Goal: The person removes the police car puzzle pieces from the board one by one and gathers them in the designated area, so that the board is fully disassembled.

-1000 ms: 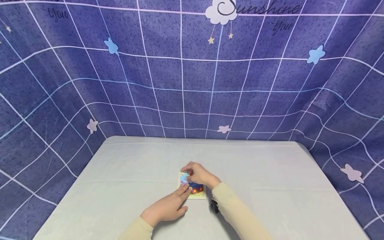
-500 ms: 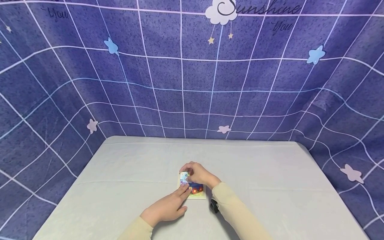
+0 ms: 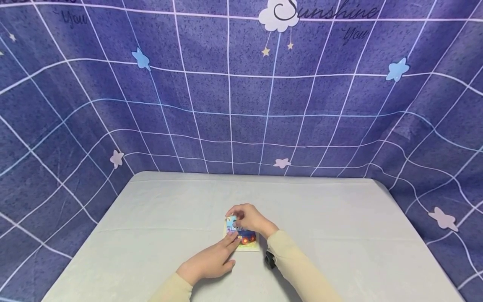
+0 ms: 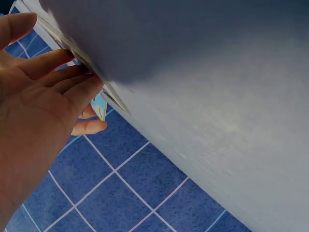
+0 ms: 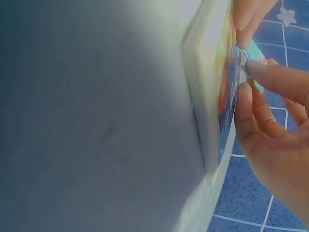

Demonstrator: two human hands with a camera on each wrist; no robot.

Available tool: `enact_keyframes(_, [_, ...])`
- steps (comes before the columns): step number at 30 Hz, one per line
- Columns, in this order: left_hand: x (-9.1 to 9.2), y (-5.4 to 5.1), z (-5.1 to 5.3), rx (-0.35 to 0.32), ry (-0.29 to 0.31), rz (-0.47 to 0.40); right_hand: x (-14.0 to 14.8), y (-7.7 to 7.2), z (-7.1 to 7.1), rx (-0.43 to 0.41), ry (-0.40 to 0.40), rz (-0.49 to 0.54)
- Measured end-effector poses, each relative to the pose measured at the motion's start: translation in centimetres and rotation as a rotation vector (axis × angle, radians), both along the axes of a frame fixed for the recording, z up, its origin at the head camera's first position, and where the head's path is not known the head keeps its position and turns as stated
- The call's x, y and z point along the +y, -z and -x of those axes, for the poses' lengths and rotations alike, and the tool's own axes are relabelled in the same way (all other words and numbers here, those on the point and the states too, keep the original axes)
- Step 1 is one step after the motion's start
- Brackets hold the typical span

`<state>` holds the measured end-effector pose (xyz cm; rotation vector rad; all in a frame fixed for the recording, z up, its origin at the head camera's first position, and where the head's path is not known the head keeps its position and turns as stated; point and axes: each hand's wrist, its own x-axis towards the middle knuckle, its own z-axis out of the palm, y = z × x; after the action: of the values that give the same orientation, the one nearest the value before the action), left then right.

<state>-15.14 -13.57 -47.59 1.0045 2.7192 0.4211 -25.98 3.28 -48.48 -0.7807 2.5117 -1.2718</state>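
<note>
A small picture puzzle [image 3: 249,245] lies flat on the table, in a pale tray whose edge [image 5: 200,96] shows in the right wrist view. Its picture has dark blue shapes and red-and-yellow rounds. At its upper left my right hand [image 3: 250,218] pinches a light blue puzzle piece [image 3: 231,222] between thumb and fingers. In the left wrist view that piece [image 4: 99,106] stands tilted up from the tray. My left hand [image 3: 213,258] lies with fingers straight, their tips pressing on the puzzle's lower left. Fingers hide much of the picture.
A white-covered table [image 3: 339,218] surrounds the puzzle. Behind and beside it hangs a blue checked cloth [image 3: 249,96] with stars. A black device [image 3: 270,259] sits at the right wrist.
The light blue piece has shifted and changed its tilt slightly under my right fingers, and its glare has faded. My left hand has stayed almost still.
</note>
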Motion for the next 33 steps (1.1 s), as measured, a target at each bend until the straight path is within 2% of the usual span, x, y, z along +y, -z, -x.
enact_keyframes(11, [0.0, -0.2, 0.1, -0.001, 0.002, -0.003, 0.3, -0.1, 0.0, -0.002, 0.002, 0.029])
enact_keyframes(17, [0.0, -0.1, 0.1, -0.023, -0.006, -0.004, 1.3, -0.4, 0.7, -0.026, -0.001, 0.098])
enact_keyframes(25, [0.1, -0.2, 0.1, -0.019, -0.020, 0.001, 4.5, -1.6, 1.7, -0.179, 0.075, 0.194])
enact_keyframes(33, [0.0, 0.1, 0.0, -0.013, -0.025, 0.004, 8.6, -1.4, 1.9, -0.206, 0.126, 0.216])
